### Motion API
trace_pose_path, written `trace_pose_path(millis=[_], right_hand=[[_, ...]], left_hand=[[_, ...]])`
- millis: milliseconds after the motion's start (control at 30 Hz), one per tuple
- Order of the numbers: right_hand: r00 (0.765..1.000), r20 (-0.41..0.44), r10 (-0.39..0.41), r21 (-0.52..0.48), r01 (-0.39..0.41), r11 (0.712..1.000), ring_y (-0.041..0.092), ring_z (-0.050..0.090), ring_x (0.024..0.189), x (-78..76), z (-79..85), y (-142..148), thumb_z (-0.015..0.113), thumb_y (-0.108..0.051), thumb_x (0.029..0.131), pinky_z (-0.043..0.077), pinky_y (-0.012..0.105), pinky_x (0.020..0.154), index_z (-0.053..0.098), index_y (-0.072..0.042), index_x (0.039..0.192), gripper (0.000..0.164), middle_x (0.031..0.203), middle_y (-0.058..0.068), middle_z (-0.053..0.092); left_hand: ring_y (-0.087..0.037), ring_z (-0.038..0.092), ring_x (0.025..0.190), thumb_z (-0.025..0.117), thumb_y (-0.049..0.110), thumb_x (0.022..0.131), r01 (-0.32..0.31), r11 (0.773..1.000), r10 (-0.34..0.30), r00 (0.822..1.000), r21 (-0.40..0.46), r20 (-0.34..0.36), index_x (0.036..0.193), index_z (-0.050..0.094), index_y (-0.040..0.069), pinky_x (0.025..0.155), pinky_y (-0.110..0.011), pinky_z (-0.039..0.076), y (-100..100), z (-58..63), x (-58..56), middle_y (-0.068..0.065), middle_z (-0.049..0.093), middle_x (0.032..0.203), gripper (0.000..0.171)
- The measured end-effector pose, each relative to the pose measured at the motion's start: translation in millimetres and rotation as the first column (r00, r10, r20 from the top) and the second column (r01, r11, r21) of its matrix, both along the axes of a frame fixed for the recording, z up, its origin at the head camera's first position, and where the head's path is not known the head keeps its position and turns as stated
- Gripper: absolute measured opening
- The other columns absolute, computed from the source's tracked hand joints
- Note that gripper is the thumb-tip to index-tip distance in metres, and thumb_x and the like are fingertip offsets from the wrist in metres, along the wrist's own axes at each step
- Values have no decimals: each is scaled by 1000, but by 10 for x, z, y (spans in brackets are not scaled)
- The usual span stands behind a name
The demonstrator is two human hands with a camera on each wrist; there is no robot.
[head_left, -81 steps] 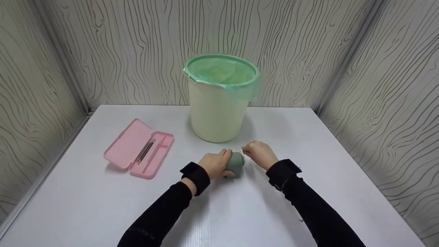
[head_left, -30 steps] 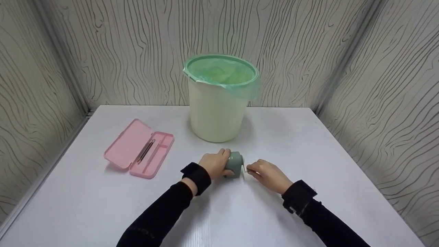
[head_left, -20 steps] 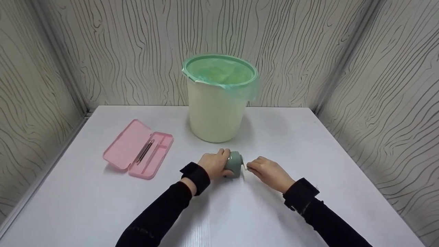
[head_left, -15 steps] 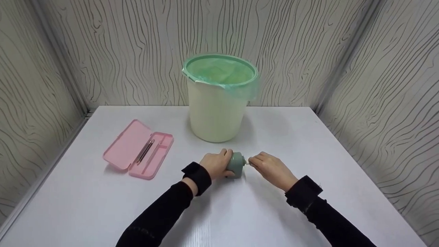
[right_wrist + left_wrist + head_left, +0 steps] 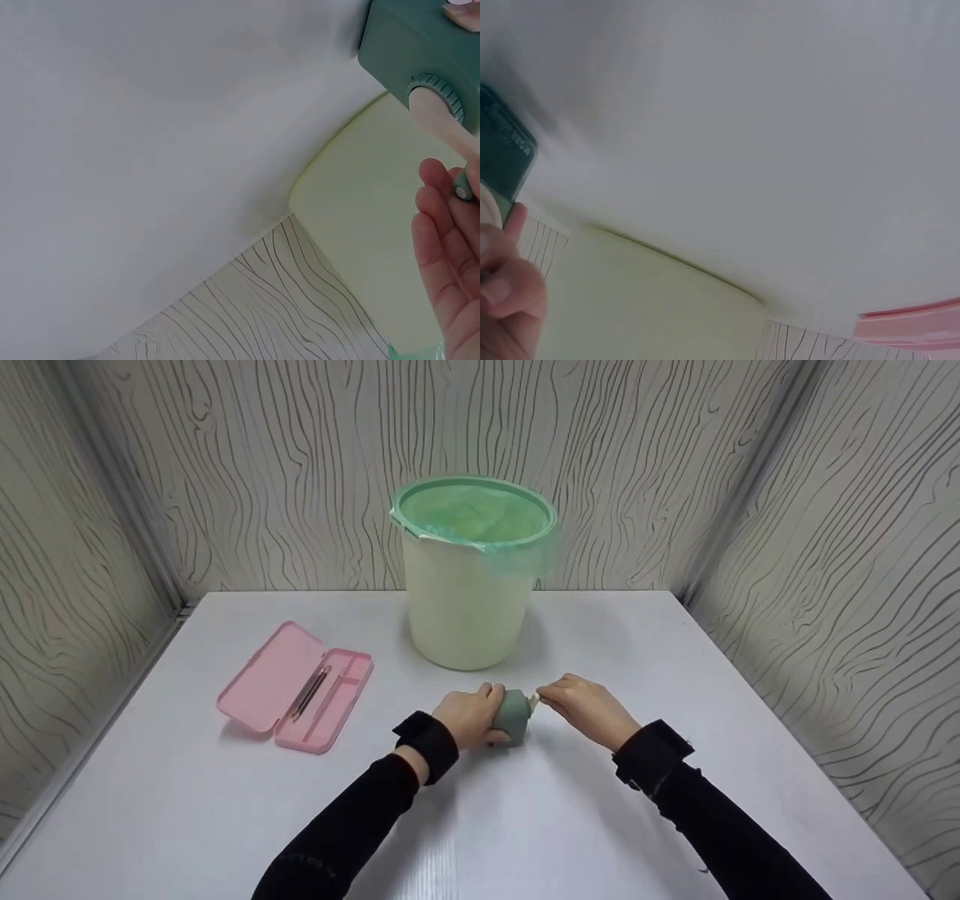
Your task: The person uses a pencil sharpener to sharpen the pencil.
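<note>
A green hand-crank pencil sharpener (image 5: 512, 718) lies on the white table in front of the bin. My left hand (image 5: 466, 718) grips its body from the left, thumb on the near side and fingers over the far side. On the right face, a cream crank arm (image 5: 439, 120) comes out of a ribbed green collar and ends in a green knob (image 5: 463, 187). My right hand (image 5: 591, 709) pinches that crank at the knob, its other fingers loosely bent below. Whatever sits in the sharpener's left face is hidden by my left hand.
A pale bin (image 5: 461, 615) with a green rim and bag liner stands behind the sharpener. To the left lies a hinged pink pencil case (image 5: 262, 682), lid back, with slim dark pencils (image 5: 309, 695) in it. Patterned walls (image 5: 300, 472) border the table.
My right hand has gone round with the crank, down toward me, then back up and away. The left hand keeps its grip on the sharpener. The head view has shifted slightly.
</note>
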State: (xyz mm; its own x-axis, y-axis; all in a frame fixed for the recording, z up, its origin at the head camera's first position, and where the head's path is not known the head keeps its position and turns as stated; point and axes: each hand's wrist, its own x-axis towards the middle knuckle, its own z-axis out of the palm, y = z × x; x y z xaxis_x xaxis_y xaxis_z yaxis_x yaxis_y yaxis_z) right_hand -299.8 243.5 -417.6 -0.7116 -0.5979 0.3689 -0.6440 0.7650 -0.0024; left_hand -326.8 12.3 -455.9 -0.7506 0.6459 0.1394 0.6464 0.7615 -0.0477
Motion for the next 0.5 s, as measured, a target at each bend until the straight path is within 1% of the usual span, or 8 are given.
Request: trace_pose_path(millis=[133, 267, 367, 500], right_hand=[[1000, 14, -27, -2, 27, 1000, 23, 72, 91, -53, 43, -15, 69, -12, 96, 60, 35, 80, 77, -7, 108, 16, 98, 5, 80], [999, 17, -33, 12, 33, 999, 24, 71, 91, -118, 68, -26, 70, -11, 94, 60, 35, 80, 79, -8, 107, 16, 97, 6, 79], [999, 17, -34, 22, 34, 999, 25, 72, 90, -161, 88, -37, 70, -11, 94, 60, 36, 78, 79, -8, 105, 14, 95, 7, 78], [999, 20, -41, 42, 40, 998, 25, 71, 86, -200, 116, -63, 71, -11, 93, 59, 37, 75, 79, -10, 99, 10, 90, 7, 77]], left_hand=[[-18, 69, 75, 67, 57, 94, 0, 1000, 0, 1000, 10, 22, 137, 47, 6, 67, -32, 60, 9, 8, -16, -8, 66, 113, 70], [-18, 69, 74, 68, 57, 93, 4, 1000, -4, 1000, 16, 12, 137, 47, 5, 65, -32, 59, 19, -9, -12, -9, 66, 114, 72], [-18, 68, 71, 68, 58, 93, 3, 1000, -3, 1000, 23, 5, 136, 47, 4, 63, -32, 59, 27, -20, -11, -9, 66, 112, 72], [-18, 69, 74, 68, 58, 93, -10, 999, 10, 1000, 33, 15, 137, 48, 4, 66, -33, 60, 31, -16, -9, -10, 67, 113, 72]])
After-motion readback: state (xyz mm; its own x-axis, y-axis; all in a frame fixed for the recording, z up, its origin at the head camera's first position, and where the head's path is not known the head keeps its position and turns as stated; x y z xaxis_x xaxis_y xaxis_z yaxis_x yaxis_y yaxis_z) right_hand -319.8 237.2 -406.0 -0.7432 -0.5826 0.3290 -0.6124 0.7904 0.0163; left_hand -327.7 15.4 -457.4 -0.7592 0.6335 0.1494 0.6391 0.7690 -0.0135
